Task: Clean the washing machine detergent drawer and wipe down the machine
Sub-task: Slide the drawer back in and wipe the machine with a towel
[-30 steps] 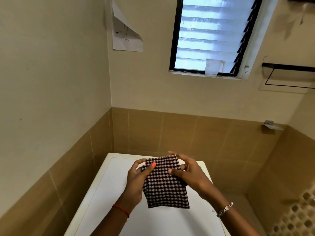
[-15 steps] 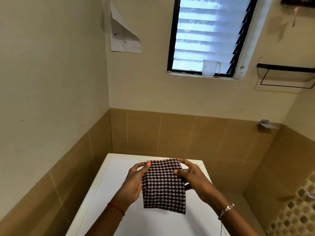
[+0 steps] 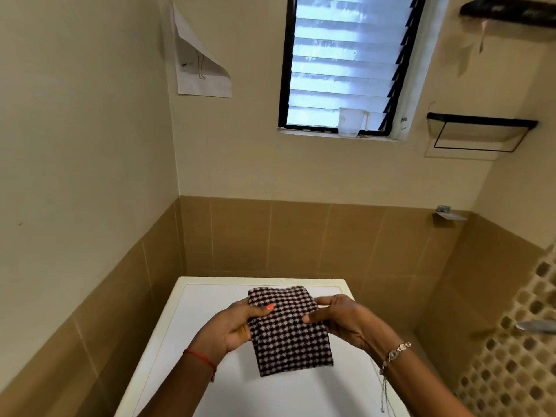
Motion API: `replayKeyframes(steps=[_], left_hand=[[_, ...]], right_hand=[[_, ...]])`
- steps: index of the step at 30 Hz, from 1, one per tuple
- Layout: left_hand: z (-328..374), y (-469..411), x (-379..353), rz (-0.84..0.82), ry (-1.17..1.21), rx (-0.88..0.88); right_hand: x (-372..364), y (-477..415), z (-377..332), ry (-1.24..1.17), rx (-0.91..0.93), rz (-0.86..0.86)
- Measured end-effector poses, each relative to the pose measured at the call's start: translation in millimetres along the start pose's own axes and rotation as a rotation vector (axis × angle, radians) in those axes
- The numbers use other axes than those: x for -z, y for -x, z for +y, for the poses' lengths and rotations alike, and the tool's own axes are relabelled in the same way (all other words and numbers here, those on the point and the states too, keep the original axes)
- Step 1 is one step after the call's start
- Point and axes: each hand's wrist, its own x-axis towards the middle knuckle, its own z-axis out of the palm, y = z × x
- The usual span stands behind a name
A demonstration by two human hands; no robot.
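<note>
Cloth (image 3: pixel 290 332): checked, folded, held between your two grips, its lower end hanging below them.
Left hand (image 3: pixel 233 326): your thumb and fingers pinch its left edge.
Right hand (image 3: pixel 346 322): pinches its right edge.
Washing machine (image 3: pixel 210 299): white top beneath both grips.

Holding a folded checked cloth (image 3: pixel 288 329) over the white washing machine (image 3: pixel 207 299). Pinching its left edge with the left hand (image 3: pixel 233 326) and its right edge with the right hand (image 3: pixel 346 322). High above the washing machine, a window (image 3: pixel 343 61) with a plastic cup (image 3: pixel 350 121) on its sill.
</note>
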Motion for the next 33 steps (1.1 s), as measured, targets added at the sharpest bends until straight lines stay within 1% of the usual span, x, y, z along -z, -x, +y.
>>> replayKeyframes(steps=[5,8,13,16,20,24,27,30,33], left_hand=[[5,3,-15,-0.071,0.092,0.006],[8,-1,-32,-0.092,0.144,-0.016],[5,-11,-80,-0.166,0.243,-0.066],[-2,-18,-114,-0.244,0.27,-0.095],[-3,-30,-150,-0.392,0.291,-0.104],[-7,-51,-197,-0.441,0.22,-0.016],[-11,-62,-248,-0.5,0.08,0.033],[-13,-69,-306,-0.561,-0.019,0.012],[-11,-76,-358,-0.595,-0.057,-0.063]], right_hand=[[11,21,-11,-0.163,-0.011,-0.013],[23,35,-16,-0.333,0.002,-0.033],[49,54,-2,-0.41,0.194,-0.015],[69,63,5,-0.545,0.356,0.001],[113,84,-9,-0.539,0.424,0.023],[175,111,-33,-0.443,0.432,0.089],[230,131,-53,-0.456,0.401,0.069],[277,149,-70,-0.507,0.37,0.055],[317,166,-88,-0.529,0.361,0.105]])
